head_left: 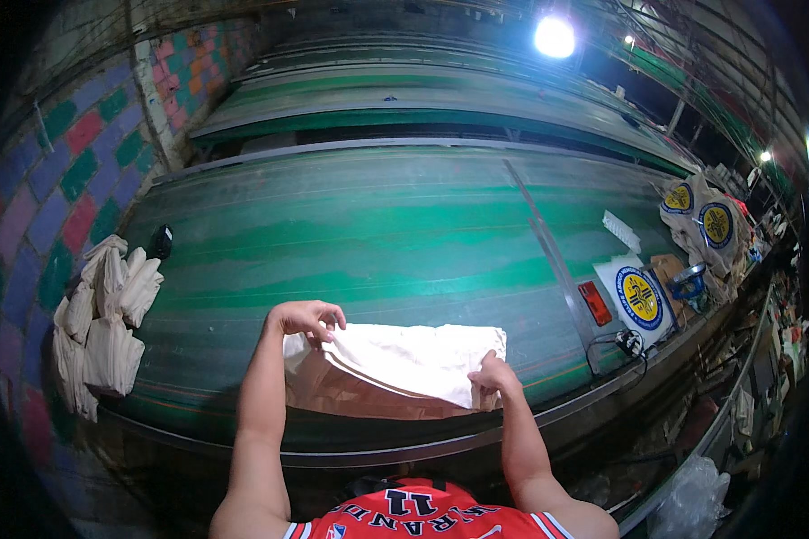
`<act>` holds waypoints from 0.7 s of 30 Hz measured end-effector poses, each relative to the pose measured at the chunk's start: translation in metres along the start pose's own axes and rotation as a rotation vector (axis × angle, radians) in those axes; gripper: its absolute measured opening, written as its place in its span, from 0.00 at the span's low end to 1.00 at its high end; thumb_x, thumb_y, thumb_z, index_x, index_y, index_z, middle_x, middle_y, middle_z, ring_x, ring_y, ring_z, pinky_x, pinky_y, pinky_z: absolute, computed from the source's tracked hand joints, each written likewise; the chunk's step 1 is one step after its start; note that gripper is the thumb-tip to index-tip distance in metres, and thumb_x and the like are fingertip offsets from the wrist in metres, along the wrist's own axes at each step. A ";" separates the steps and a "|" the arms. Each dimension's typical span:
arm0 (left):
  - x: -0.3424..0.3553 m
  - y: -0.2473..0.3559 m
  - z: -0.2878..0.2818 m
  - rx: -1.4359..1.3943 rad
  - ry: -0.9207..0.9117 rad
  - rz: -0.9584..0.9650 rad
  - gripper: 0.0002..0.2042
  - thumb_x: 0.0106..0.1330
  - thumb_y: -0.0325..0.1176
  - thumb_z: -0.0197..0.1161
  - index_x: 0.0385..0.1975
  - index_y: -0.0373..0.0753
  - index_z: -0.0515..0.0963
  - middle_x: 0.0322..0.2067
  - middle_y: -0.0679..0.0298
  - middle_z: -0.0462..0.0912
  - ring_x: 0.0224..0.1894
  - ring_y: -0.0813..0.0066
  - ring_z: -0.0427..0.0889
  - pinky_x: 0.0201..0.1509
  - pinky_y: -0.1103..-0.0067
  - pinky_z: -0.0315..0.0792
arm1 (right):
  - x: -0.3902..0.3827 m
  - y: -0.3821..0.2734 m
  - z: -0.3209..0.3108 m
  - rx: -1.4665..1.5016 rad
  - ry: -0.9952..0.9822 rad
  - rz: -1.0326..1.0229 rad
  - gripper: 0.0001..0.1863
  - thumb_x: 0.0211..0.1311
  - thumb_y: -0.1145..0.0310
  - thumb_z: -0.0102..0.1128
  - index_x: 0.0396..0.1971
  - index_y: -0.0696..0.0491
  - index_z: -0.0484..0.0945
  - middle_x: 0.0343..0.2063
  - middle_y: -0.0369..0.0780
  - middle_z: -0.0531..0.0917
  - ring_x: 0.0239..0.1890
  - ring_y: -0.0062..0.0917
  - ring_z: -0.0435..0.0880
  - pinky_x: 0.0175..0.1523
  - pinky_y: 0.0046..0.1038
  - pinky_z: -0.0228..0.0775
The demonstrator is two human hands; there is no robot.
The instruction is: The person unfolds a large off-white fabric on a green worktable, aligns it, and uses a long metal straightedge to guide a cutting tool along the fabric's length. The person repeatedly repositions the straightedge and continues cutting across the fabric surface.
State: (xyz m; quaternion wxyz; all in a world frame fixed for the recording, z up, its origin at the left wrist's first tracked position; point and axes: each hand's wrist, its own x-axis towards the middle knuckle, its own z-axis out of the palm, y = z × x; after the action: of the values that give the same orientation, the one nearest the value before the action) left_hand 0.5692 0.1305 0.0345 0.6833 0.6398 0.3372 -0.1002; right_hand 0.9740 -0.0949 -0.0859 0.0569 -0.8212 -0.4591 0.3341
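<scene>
Head view: a long green worktop [395, 225] fills the middle, its surface smooth and streaked in lighter and darker bands, with a thin metal rail crossing it at a slant on the right. Taking this worktop as the landmark, a white cloth bag [418, 357] lies flat at its near edge, right in front of the person. The cloth looks soft and matte, roughly rectangular, with slight creases. It rests on a brown cardboard sheet [333, 391] that shows below and to the left of it, stiff and dull.

The left hand [307, 319] sits at the bag's far left corner, fingers curled down and pinching the cloth edge. The right hand [492, 373] is at the bag's near right corner, fingers bent and closed together on the fabric there, thumb tucked against it.

On the worktop's left end, a pile of folded white bags [108, 314] hangs over the edge, limp and lumpy, with a small black object [162, 241] just beyond it. Toward the worktop's right end lie a red flat rectangular block [594, 303], a white bag with a round blue and yellow print [639, 298], and a black cable [625, 346] near the front rim. Farther right, more printed bags [701, 220] are heaped. Left of the worktop a wall of coloured square tiles [54, 189] rises; a bright lamp [555, 37] glares above the far side.
</scene>
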 end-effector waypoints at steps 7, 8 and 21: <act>0.029 -0.008 -0.018 0.030 1.097 0.470 0.07 0.55 0.20 0.65 0.32 0.39 0.78 0.27 0.69 0.79 0.33 0.77 0.78 0.41 0.78 0.75 | 0.047 -0.012 -0.029 1.305 0.044 -0.466 0.12 0.63 0.72 0.57 0.43 0.52 0.65 0.44 0.40 0.74 0.43 0.25 0.76 0.47 0.32 0.71; 0.033 -0.008 -0.024 -0.300 1.333 0.589 0.11 0.59 0.18 0.60 0.41 0.36 0.77 0.40 0.63 0.80 0.44 0.71 0.80 0.50 0.72 0.75 | 0.052 -0.019 -0.040 1.640 0.113 -0.601 0.19 0.70 0.71 0.56 0.56 0.50 0.61 0.59 0.42 0.72 0.55 0.26 0.74 0.58 0.32 0.70; 0.110 -0.092 0.084 0.769 1.216 -0.110 0.38 0.56 0.43 0.72 0.65 0.37 0.62 0.60 0.46 0.68 0.61 0.46 0.72 0.63 0.61 0.69 | 0.059 0.020 0.046 0.555 0.189 -0.345 0.17 0.60 0.66 0.64 0.44 0.61 0.80 0.36 0.44 0.86 0.39 0.27 0.84 0.48 0.29 0.76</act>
State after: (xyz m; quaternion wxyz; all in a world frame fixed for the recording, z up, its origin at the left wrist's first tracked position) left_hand 0.6278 0.0687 -0.1088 0.0949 0.7598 0.6304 0.1279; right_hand 0.9816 -0.0697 -0.1592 0.3761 -0.7120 -0.4756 0.3542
